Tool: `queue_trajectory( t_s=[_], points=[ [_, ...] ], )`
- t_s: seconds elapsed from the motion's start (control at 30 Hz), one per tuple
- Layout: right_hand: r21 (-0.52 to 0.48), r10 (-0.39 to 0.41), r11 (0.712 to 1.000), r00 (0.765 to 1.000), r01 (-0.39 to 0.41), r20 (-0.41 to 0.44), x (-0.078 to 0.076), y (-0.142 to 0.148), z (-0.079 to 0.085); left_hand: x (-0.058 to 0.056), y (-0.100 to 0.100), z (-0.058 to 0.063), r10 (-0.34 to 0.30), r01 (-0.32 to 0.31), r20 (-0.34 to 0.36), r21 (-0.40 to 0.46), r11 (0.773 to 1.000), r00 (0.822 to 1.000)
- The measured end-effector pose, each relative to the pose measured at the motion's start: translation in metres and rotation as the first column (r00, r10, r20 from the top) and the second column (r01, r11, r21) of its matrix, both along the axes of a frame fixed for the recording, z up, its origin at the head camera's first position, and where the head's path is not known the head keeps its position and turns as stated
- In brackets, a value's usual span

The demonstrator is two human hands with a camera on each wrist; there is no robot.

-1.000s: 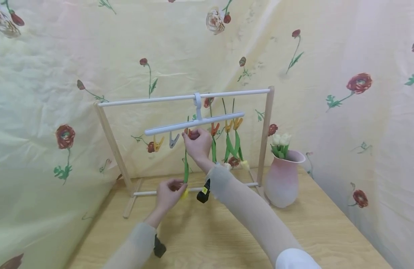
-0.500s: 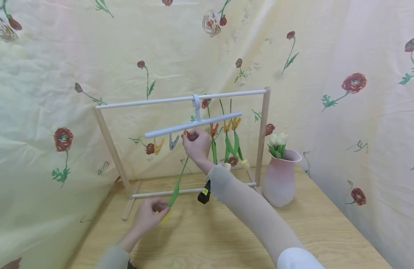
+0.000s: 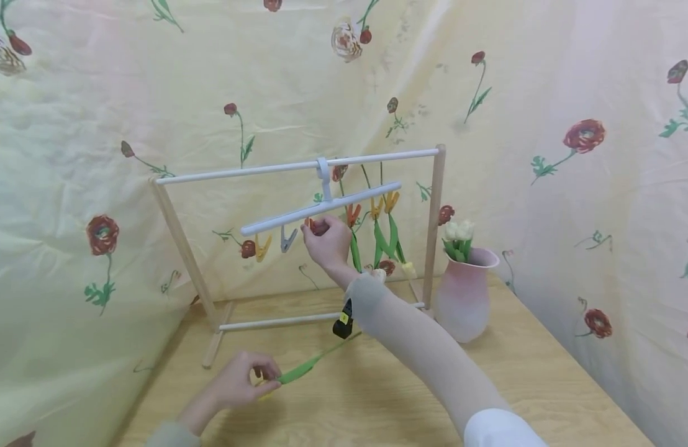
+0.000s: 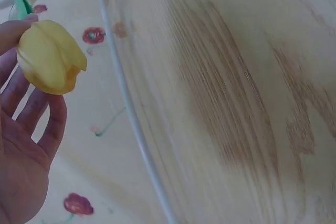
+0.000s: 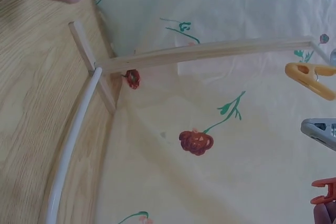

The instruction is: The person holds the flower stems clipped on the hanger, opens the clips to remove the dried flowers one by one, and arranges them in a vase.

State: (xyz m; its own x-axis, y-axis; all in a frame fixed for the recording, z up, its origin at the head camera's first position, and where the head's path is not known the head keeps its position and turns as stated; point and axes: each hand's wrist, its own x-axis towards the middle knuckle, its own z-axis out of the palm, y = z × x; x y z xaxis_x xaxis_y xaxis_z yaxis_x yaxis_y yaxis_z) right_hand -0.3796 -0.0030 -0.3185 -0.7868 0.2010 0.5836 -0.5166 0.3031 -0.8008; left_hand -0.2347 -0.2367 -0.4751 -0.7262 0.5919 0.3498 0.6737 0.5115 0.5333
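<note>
My left hand (image 3: 238, 380) pinches a yellow tulip (image 4: 50, 59) just at the base of its bloom, low over the table. The tulip's green leaf and stem (image 3: 300, 370) stretch to the right, and the stem's end passes behind my right forearm. Up at the white hanger (image 3: 288, 217), my right hand (image 3: 330, 243) pinches a red-orange clip (image 5: 324, 190). Left of it dangle a grey clip (image 3: 288, 239) and a yellow clip (image 3: 262, 248), both holding nothing. On the right side, orange and yellow clips (image 3: 391, 202) hold several tulips upside down.
A wooden rack (image 3: 182, 248) with white rods (image 3: 238, 172) carries the hanger, which tilts down to the left. Right of the rack stands a pink-and-white vase (image 3: 464, 304) with white tulips (image 3: 459, 231). Floral cloth surrounds the wooden table (image 3: 517, 372).
The yellow tulip has come away from the red-orange clip. My left hand has carried it down and left toward me, its stem swinging nearly level. My right hand stays at the clip.
</note>
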Motion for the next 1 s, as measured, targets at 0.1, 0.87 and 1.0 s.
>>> queue_trajectory(
  t_s=[0.1,0.87,1.0],
  points=[
    [0.004,0.006,1.000,1.000,-0.006,0.000,-0.001,0.003,-0.001,0.003,0.006,0.004,-0.016,0.014,-0.033,-0.053,0.999,0.999],
    [-0.052,0.065,0.997,0.997,-0.064,0.030,0.004,0.010,-0.012,-0.004,0.045,0.038,-0.008,-0.024,-0.228,-0.137,0.990,0.974],
    [0.034,0.090,0.995,0.996,-0.091,0.020,0.006,0.017,-0.013,-0.005,0.044,0.036,-0.014,-0.017,-0.260,-0.116,0.993,0.965]
  ],
)
